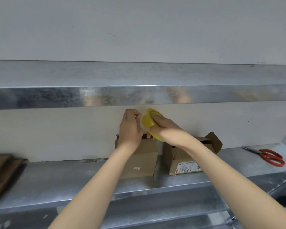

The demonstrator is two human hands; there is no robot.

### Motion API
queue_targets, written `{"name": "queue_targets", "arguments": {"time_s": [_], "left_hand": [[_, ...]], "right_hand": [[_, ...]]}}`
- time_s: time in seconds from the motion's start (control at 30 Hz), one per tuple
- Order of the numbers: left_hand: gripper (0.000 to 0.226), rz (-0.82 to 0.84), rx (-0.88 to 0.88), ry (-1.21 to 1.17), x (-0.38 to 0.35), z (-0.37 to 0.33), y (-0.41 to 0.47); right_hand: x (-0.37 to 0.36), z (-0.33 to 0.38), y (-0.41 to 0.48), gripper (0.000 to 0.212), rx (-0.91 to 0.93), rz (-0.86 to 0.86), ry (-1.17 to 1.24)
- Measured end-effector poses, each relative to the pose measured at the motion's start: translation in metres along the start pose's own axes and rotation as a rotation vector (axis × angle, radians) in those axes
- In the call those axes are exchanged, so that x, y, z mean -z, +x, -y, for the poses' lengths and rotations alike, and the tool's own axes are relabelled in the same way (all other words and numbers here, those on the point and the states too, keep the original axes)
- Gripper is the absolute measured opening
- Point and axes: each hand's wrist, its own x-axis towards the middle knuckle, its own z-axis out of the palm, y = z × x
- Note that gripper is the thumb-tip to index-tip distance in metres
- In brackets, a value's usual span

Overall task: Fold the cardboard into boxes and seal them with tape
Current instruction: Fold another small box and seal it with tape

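Up high, the right hand [168,129] grips the yellow tape roll [148,121], the left hand [130,128] pinching its edge. Both are just under the upper shelf lip [56,96] and above a cardboard box [139,161].

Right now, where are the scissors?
In the head view, the scissors lie at the far right of the metal shelf, to the right of the open box with the white label.

L forearm [96,182] & R forearm [221,172] bare, lower frame; L hand [130,129] & R hand [166,128] bare too, mid-frame.
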Motion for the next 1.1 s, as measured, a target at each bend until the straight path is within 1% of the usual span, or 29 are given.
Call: {"name": "queue_targets", "arguments": {"time_s": [0.07,0.13,0.2,0.27,0.4,0.47,0.53,0.6,0.67,0.77,0.83,0.9,0.93,1.0,1.03,1.1], "left_hand": [[0.009,-0.036,-0.025,-0.065,0.001,0.004,0.001],[0.010,-0.034,0.009,-0.138,0.002,0.003,0.001],[0.014,-0.016,0.056,-0.204,0.003,0.000,0.001],[0.017,0.010,0.072,-0.232,0.004,-0.002,0.001],[0.021,0.096,0.107,-0.270,0.008,-0.004,0.005],[0.018,0.109,0.172,-0.443,0.011,-0.009,0.005],[0.017,0.123,0.299,-0.627,0.011,-0.015,0.006],[0.016,0.140,0.451,-0.697,0.012,-0.020,0.008],[0.011,0.141,0.612,-0.785,0.013,-0.024,0.012],[0.011,0.138,0.772,-0.904,0.017,-0.026,0.017],[0.008,0.154,0.813,-0.895,0.019,-0.024,0.017],[0.014,0.175,0.814,-0.865,0.022,-0.022,0.017],[0.015,0.174,0.810,-0.852,0.025,-0.020,0.018],[0.012,0.148,0.808,-0.855,0.037,-0.017,0.022],[0.012,0.133,0.815,-0.878,0.046,-0.015,0.024],[0.013,0.109,0.827,-0.939,0.064,-0.014,0.029]], "right_hand": [[0.002,-0.001,0.000,0.023,0.043,-0.012,-0.016],[0.003,-0.005,0.001,0.020,0.065,-0.011,-0.019],[0.003,-0.008,0.001,0.014,0.076,-0.004,-0.010],[0.002,-0.011,0.001,0.014,0.092,-0.011,-0.010],[0.002,-0.017,0.001,0.015,0.095,-0.047,-0.108],[0.001,-0.020,0.001,0.019,0.085,-0.075,-0.180],[0.001,-0.022,0.001,0.026,0.085,-0.086,-0.278],[0.001,-0.025,0.001,0.033,0.140,-0.104,-0.444],[-0.002,-0.028,0.001,0.037,0.216,-0.160,-0.669],[-0.006,-0.035,0.000,0.039,0.304,-0.260,-0.933],[-0.005,-0.039,0.001,0.042,0.371,-0.353,-1.013],[-0.004,-0.042,0.001,0.042,0.441,-0.430,-1.081],[-0.003,-0.043,0.000,0.042,0.464,-0.448,-1.115],[0.002,-0.049,0.000,0.051,0.500,-0.470,-1.165],[0.006,-0.053,0.000,0.051,0.493,-0.470,-1.188],[0.013,-0.063,0.003,0.036,0.436,-0.471,-1.259]]}}
